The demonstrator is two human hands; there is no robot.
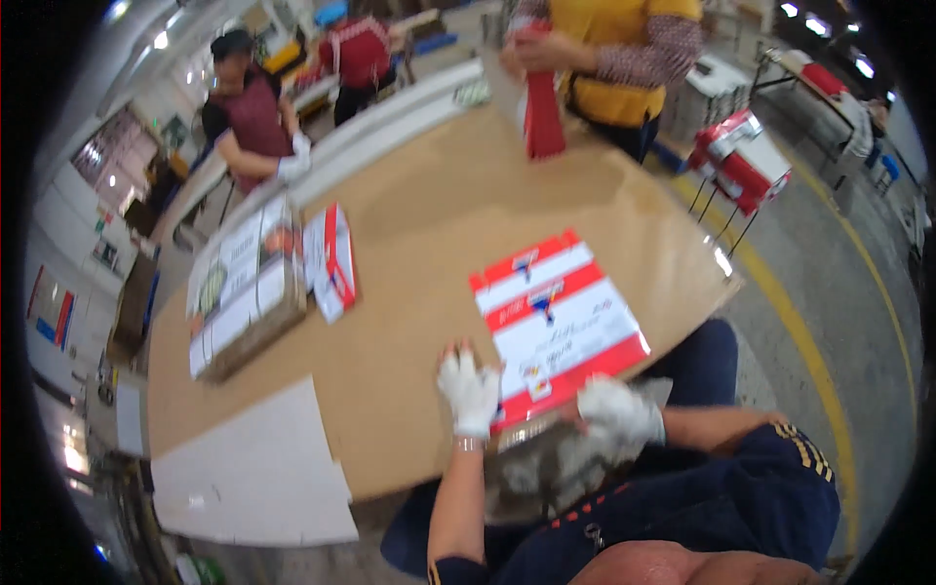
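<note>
A flat red-and-white printed cardboard piece (585, 336) lies on the brown table (409, 244) in front of me. My left hand (470, 395), in a white glove with bare fingertips, rests on the table against its left edge, fingers stretched out and apart. At the near edge of the printed piece is my right hand (619, 414), also gloved. Its fingers are curled, and what they hold, if anything, is hidden. Below the near edge, between my hands, some clear shiny plastic (526, 434) shows.
A tied stack of printed cartons (249, 283) stands at the left, with another red-and-white piece (330, 261) beside it. A white sheet (253, 473) overhangs the near left edge. Opposite, a person in yellow (614, 58) holds a red-and-white piece (544, 107). Folded cartons (741, 161) sit on a stand.
</note>
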